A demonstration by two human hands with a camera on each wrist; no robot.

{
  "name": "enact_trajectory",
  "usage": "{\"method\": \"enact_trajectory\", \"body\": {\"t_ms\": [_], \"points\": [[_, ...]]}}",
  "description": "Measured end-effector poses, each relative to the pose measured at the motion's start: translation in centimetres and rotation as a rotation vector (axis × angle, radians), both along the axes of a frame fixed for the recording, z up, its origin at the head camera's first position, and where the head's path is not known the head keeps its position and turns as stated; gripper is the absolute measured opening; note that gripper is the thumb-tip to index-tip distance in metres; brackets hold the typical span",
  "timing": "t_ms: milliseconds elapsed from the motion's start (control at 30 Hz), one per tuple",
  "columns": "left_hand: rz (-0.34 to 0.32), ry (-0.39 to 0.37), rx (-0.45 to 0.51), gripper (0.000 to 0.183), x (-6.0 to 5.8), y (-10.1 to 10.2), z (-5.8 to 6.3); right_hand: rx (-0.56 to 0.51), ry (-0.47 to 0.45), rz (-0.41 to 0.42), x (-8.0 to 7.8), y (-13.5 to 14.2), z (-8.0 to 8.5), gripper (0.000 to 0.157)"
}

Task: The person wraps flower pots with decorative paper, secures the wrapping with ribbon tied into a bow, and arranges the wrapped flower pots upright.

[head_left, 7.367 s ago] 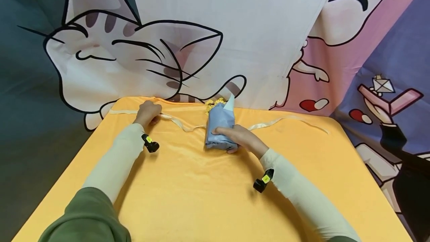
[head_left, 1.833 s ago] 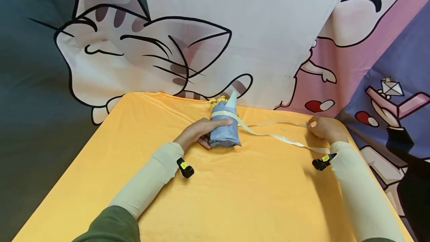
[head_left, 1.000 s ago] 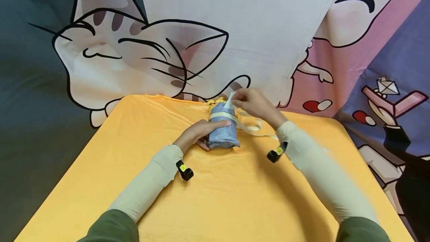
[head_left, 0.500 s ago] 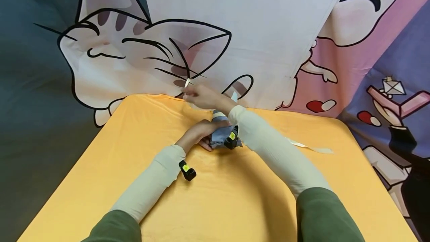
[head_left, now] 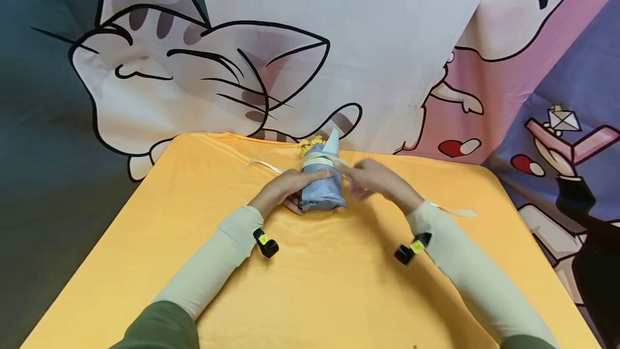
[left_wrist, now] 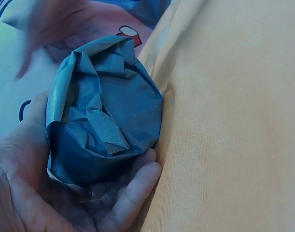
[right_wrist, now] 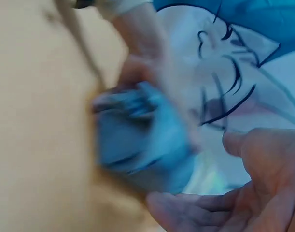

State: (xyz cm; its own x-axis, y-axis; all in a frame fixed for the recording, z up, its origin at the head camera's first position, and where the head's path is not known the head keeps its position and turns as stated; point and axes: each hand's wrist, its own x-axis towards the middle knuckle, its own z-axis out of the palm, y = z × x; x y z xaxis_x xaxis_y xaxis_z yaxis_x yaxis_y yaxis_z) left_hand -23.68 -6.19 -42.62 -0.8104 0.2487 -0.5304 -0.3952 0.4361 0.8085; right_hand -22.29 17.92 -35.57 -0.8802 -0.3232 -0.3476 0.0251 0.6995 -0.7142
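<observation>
Blue-wrapped bouquet (head_left: 322,194) is lying on yellow cloth (head_left: 290,279) in the head view, left hand (head_left: 288,185) gripping it, right hand (head_left: 373,178) extending a finger at the ribbon (head_left: 315,160); in the left-wrist view, the left hand is cupping its folded base; in the right-wrist view, right thumb and fingers are standing loosely apart.

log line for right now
left hand: holds bundle | right hand: beside bundle | ribbon: around bundle, ends out both sides | flowers: at bundle's far end

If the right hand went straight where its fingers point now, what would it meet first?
Probably the blue-wrapped bouquet, near its cream ribbon; the right hand seems very close, but whether it touches is unclear.
</observation>
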Motion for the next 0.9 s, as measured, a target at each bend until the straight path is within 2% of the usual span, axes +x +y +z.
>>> {"method": "enact_trajectory", "body": {"t_ms": [67, 133, 233, 333, 400, 467, 600, 733, 833, 900], "points": [[-0.003, 0.001, -0.01, 0.102, -0.1, 0.0, 0.1, -0.07, -0.141, -0.026, 1.0, 1.2, -1.8, 0.079], [-0.007, -0.003, -0.022, 0.103, -0.2, 0.0, 0.1, -0.152, -0.221, -0.054, 1.6, 1.5, -3.4, 0.074], [-0.01, -0.018, -0.034, 0.104, -0.3, 0.0, 0.1, -0.249, -0.271, -0.082, 1.8, 0.4, -4.6, 0.062], [-0.019, -0.049, -0.032, 0.105, -0.5, 0.3, 0.2, -0.313, -0.305, -0.117, 1.4, -1.0, -4.9, 0.059], [-0.031, -0.071, -0.026, 0.105, -0.6, 0.5, 0.3, -0.335, -0.33, -0.136, 1.1, -1.7, -4.8, 0.063], [-0.044, -0.087, -0.023, 0.104, -0.8, 0.6, 0.3, -0.344, -0.342, -0.149, 0.8, -2.1, -4.9, 0.079], [-0.063, -0.094, -0.019, 0.103, -1.0, 0.3, 0.4, -0.298, -0.3, -0.135, 0.7, -2.6, -4.7, 0.094], [-0.089, -0.08, -0.027, 0.1, -1.1, -0.4, 0.5, -0.253, -0.234, -0.104, 0.6, -3.1, -4.7, 0.097], [-0.152, -0.081, -0.029, 0.099, -1.2, -0.9, 0.7, -0.255, -0.229, -0.09, 0.6, -3.3, -4.8, 0.095], [-0.2, -0.109, -0.004, 0.105, -1.5, -1.4, 1.0, -0.265, -0.24, -0.097, 0.7, -3.3, -4.9, 0.097]]}}
